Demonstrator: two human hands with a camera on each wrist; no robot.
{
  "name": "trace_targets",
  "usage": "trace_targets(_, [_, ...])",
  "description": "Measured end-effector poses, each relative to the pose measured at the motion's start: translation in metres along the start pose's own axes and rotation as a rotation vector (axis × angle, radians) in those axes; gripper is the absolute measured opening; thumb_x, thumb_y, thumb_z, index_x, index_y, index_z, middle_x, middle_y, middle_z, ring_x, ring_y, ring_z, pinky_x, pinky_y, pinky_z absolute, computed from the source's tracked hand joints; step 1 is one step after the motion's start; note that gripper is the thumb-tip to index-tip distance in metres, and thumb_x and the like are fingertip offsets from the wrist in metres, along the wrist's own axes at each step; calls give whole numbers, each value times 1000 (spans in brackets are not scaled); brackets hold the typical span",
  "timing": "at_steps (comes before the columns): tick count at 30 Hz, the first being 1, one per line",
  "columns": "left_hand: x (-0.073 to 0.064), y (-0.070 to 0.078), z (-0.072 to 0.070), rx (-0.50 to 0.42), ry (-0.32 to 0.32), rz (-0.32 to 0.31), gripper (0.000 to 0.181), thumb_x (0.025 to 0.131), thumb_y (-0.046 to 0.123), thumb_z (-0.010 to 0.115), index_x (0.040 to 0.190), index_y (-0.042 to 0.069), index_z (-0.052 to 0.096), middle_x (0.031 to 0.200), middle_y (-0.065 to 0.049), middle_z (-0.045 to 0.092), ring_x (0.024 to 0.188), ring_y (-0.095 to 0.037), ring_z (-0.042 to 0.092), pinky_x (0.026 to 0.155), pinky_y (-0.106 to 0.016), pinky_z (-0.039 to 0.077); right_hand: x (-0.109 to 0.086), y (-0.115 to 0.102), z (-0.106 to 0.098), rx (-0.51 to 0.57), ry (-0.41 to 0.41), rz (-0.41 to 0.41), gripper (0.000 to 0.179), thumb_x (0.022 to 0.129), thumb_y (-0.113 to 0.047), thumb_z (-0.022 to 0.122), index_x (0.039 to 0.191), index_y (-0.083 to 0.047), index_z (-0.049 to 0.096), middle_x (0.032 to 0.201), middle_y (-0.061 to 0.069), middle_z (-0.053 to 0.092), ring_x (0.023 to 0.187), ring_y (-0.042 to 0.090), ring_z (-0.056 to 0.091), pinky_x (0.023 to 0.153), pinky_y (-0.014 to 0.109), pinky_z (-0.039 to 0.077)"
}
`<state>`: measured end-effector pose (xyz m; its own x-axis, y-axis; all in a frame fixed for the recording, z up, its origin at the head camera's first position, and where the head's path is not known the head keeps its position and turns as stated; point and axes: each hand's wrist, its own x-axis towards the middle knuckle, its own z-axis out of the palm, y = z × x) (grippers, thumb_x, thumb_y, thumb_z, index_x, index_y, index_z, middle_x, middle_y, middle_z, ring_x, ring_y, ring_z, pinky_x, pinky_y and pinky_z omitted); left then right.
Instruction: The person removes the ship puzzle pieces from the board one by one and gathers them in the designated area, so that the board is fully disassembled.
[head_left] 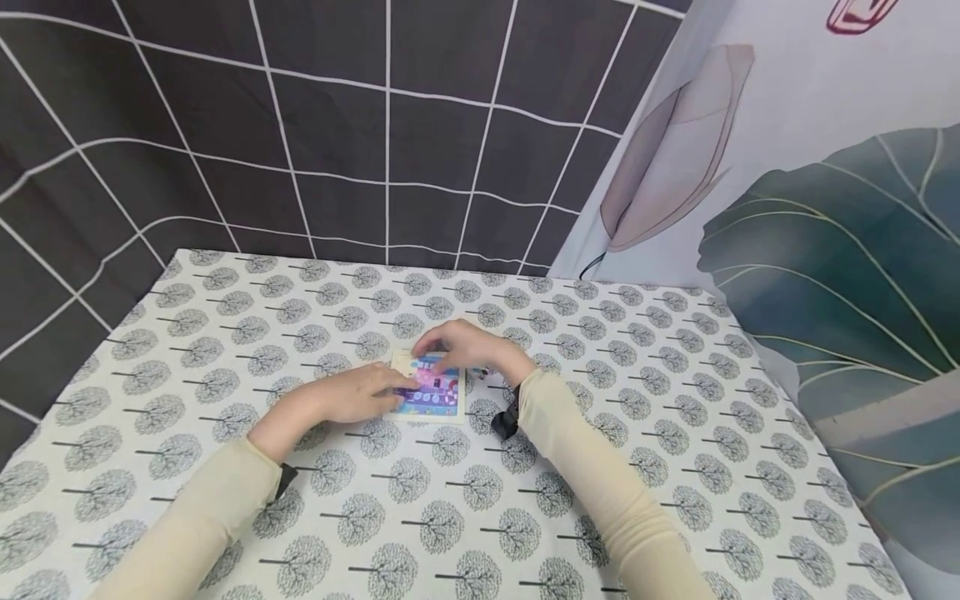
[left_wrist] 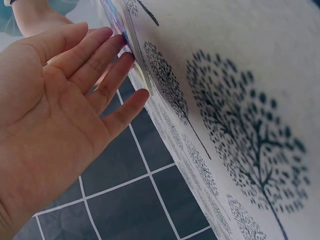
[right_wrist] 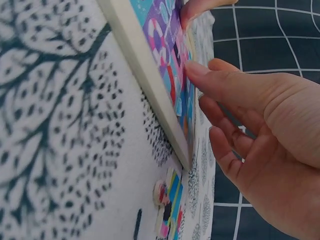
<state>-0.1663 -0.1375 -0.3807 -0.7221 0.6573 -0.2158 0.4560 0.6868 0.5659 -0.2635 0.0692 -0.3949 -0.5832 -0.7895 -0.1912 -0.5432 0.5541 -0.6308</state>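
A small, square cream-edged puzzle board [right_wrist: 146,75] with a bright blue, pink and purple picture lay flat between the hands, on a bench covered in white tree-print cloth [head_left: 420,546]. Left hand [head_left: 363,393]: fingers nearly straight, grasping nothing, tips on the board's near-left part. Right hand [head_left: 468,343]: fingers loosely bent over the board, thumb tip at the picture; no grasped piece showed, fingertips partly hidden. Loose multicoloured flat puzzle pieces [right_wrist: 176,192] lay just beside the board, below the right wrist.

Step looked like fingertip work on the picture. My judgement: the left fingers needed to steady the board lightly without covering the spot being worked; the right thumb needed to press straight down, since a sideways push could slide the board; the right wrist had to clear the loose pieces.
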Motion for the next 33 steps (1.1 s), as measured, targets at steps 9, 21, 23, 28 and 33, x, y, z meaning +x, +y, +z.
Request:
trace_targets(9, [-2, 1, 1, -8, 16, -4, 36, 96, 19, 48, 128, 5, 54, 133, -19, 50, 124, -38, 44, 106, -55, 33, 5, -5, -1, -62, -56, 7, 40, 76, -2, 73, 114, -12, 66, 116, -1, 66, 111, 11, 57, 105, 25, 38])
trace_targets(21, [0, -2, -2, -6, 34, 2, 35, 95, 19, 48, 127, 6, 55, 132, -19, 52, 123, -37, 45, 104, -55, 35, 20, -16, -5, -132, -138, 41, 39, 75, -4, 74, 113, -12, 66, 112, -1, 66, 104, 11, 58, 98, 24, 43])
trace_targets(23, [0, -1, -2, -9, 32, -6, 36, 95, 19, 48, 128, 6, 54, 133, -19, 50, 124, -37, 44, 105, -55, 34, 21, -18, -7, -140, -144, 53, 39, 74, -3, 74, 112, -11, 66, 109, -1, 67, 101, 12, 58, 95, 23, 44])
trace_targets(28, [0, 0, -1, -1, 30, -10, 37, 95, 18, 48, 129, 6, 54, 136, -18, 49, 126, -37, 42, 107, -54, 32, 25, -23, -9, -183, -166, 72, 38, 73, -4, 75, 109, -12, 67, 104, -2, 66, 97, 10, 57, 91, 20, 45])
trace_targets(33, [1, 2, 1, 9, 31, -8, 35, 95, 19, 48, 128, 9, 55, 137, -16, 49, 129, -36, 40, 108, -54, 29, 28, -28, -9, -244, -208, 119, 38, 73, -5, 76, 109, -12, 66, 102, -3, 65, 95, 10, 56, 89, 23, 45])
